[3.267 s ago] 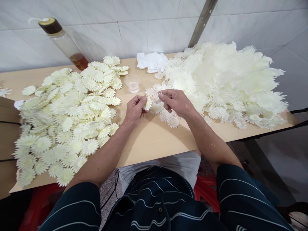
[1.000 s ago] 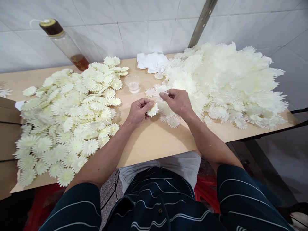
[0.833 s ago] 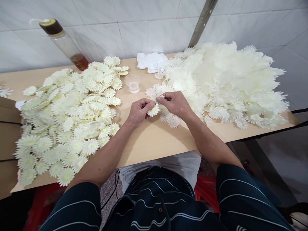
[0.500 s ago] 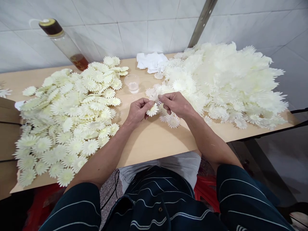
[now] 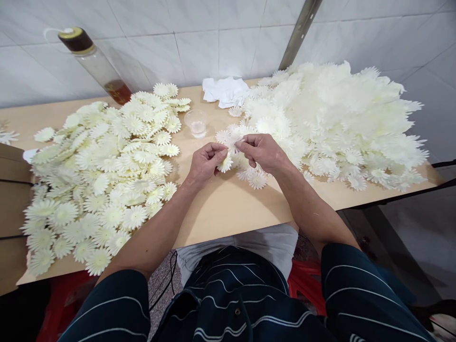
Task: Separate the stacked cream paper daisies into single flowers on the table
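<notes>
My left hand (image 5: 204, 164) pinches a small cream fabric daisy (image 5: 225, 164) just above the wooden table (image 5: 228, 204). My right hand (image 5: 261, 151) is closed too, its fingertips pinching a second flower piece (image 5: 233, 142) right beside the left hand's daisy. The two pieces almost touch between my hands. Loose daisies (image 5: 256, 179) lie on the table under my right hand.
A flat spread of daisies (image 5: 103, 166) covers the table's left half. A tall heap of white petals (image 5: 338, 118) fills the right. A small clear cup (image 5: 197, 123), a white cloth (image 5: 225, 90) and a bottle with brown liquid (image 5: 94, 64) stand near the tiled wall.
My right hand drew in toward the left with its flower piece and lifted slightly. The left hand's daisy tilted a little; both hands stay over the same spot.
</notes>
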`<control>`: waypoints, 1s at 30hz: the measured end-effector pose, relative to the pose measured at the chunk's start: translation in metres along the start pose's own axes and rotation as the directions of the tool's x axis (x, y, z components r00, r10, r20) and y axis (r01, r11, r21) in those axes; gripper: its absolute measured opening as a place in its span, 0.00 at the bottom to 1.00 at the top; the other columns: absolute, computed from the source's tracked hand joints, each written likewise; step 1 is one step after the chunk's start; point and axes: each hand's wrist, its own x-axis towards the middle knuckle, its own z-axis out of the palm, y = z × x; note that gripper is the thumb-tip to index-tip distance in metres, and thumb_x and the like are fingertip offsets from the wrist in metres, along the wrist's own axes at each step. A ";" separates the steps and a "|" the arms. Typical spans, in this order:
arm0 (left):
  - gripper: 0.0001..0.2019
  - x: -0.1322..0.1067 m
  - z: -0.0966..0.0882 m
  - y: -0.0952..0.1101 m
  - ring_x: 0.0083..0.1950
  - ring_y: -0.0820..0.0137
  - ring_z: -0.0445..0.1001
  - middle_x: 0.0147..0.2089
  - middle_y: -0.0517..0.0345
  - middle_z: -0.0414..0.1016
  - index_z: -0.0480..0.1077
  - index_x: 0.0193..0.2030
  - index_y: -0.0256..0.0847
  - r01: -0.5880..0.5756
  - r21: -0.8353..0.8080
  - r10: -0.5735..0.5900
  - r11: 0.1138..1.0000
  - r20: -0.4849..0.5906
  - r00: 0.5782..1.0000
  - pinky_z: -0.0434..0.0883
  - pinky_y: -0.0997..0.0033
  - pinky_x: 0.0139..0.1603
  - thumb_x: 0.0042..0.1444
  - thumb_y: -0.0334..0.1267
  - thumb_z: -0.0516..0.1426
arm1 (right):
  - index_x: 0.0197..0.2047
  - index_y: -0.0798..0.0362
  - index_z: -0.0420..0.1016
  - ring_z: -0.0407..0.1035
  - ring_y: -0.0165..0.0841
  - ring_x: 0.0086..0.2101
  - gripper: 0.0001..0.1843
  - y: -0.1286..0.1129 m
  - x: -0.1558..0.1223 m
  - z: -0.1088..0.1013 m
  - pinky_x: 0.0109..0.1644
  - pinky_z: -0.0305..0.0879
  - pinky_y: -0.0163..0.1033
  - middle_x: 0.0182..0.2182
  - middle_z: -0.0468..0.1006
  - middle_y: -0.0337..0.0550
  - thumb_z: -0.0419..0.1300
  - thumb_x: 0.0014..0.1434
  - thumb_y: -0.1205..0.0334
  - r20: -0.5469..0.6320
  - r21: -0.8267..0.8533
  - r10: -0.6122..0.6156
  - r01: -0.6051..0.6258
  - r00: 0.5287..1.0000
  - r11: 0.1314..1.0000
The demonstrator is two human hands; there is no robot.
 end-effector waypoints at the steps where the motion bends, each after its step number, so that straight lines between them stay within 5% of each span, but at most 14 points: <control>1: 0.25 0.000 0.000 0.000 0.19 0.76 0.65 0.24 0.62 0.75 0.82 0.37 0.42 -0.003 -0.002 0.003 1.000 0.000 1.000 0.57 0.75 0.14 0.46 0.58 0.80 | 0.35 0.52 0.77 0.54 0.23 0.20 0.16 -0.001 0.000 0.000 0.19 0.58 0.33 0.23 0.73 0.34 0.79 0.61 0.56 -0.014 0.016 0.008 -0.008 1.000 1.000; 7: 0.22 0.005 -0.005 -0.007 0.21 0.77 0.66 0.25 0.63 0.75 0.81 0.39 0.42 -0.050 0.022 0.051 0.999 -0.048 0.998 0.60 0.77 0.16 0.49 0.54 0.79 | 0.44 0.53 0.80 0.55 0.24 0.19 0.11 0.000 0.001 -0.002 0.20 0.55 0.37 0.31 0.86 0.43 0.73 0.66 0.57 -0.102 -0.090 0.031 -0.040 0.994 0.995; 11: 0.20 0.012 -0.012 -0.015 0.24 0.75 0.69 0.29 0.62 0.77 0.81 0.42 0.42 -0.129 0.085 0.139 0.988 -0.132 0.981 0.66 0.77 0.19 0.50 0.51 0.77 | 0.44 0.53 0.86 0.75 0.36 0.31 0.10 0.010 0.005 -0.013 0.39 0.74 0.44 0.38 0.89 0.49 0.69 0.70 0.55 -0.216 -0.464 -0.218 0.096 0.952 0.881; 14: 0.19 0.017 -0.018 -0.023 0.29 0.73 0.74 0.36 0.58 0.81 0.80 0.46 0.43 -0.201 0.142 0.222 0.969 -0.144 0.964 0.71 0.76 0.22 0.53 0.50 0.75 | 0.47 0.53 0.88 0.81 0.44 0.43 0.11 0.019 0.010 -0.023 0.57 0.77 0.53 0.48 0.89 0.53 0.70 0.69 0.55 -0.243 -0.683 -0.424 0.157 0.873 0.714; 17: 0.16 0.021 -0.022 -0.030 0.33 0.73 0.76 0.42 0.57 0.82 0.79 0.50 0.45 -0.278 0.228 0.311 0.933 -0.125 0.942 0.75 0.75 0.28 0.59 0.47 0.71 | 0.52 0.52 0.88 0.81 0.42 0.43 0.20 0.023 0.011 -0.022 0.57 0.77 0.53 0.52 0.88 0.54 0.66 0.73 0.44 -0.248 -0.703 -0.510 0.209 0.823 0.680; 22: 0.13 0.014 -0.016 -0.028 0.33 0.77 0.78 0.48 0.58 0.81 0.77 0.54 0.45 -0.375 0.358 0.443 0.855 -0.127 0.888 0.79 0.75 0.37 0.64 0.41 0.67 | 0.52 0.54 0.87 0.81 0.43 0.44 0.40 0.019 0.001 0.003 0.50 0.78 0.48 0.48 0.89 0.56 0.60 0.70 0.22 -0.140 -0.480 -0.349 0.245 0.926 0.843; 26: 0.14 0.003 -0.008 -0.025 0.33 0.79 0.79 0.53 0.56 0.81 0.75 0.58 0.45 -0.444 0.436 0.516 0.783 -0.057 0.854 0.79 0.76 0.38 0.68 0.39 0.65 | 0.45 0.53 0.85 0.79 0.43 0.44 0.43 0.015 -0.002 0.015 0.48 0.75 0.46 0.42 0.87 0.52 0.64 0.62 0.17 -0.020 -0.425 -0.261 0.228 0.965 0.876; 30: 0.14 -0.002 -0.006 -0.026 0.32 0.80 0.79 0.57 0.53 0.81 0.75 0.61 0.45 -0.504 0.526 0.583 0.685 0.020 0.812 0.78 0.76 0.38 0.71 0.35 0.62 | 0.27 0.52 0.72 0.60 0.31 0.29 0.41 0.009 -0.002 0.014 0.33 0.55 0.40 0.23 0.64 0.36 0.68 0.60 0.19 0.048 -0.415 -0.203 0.204 0.978 0.887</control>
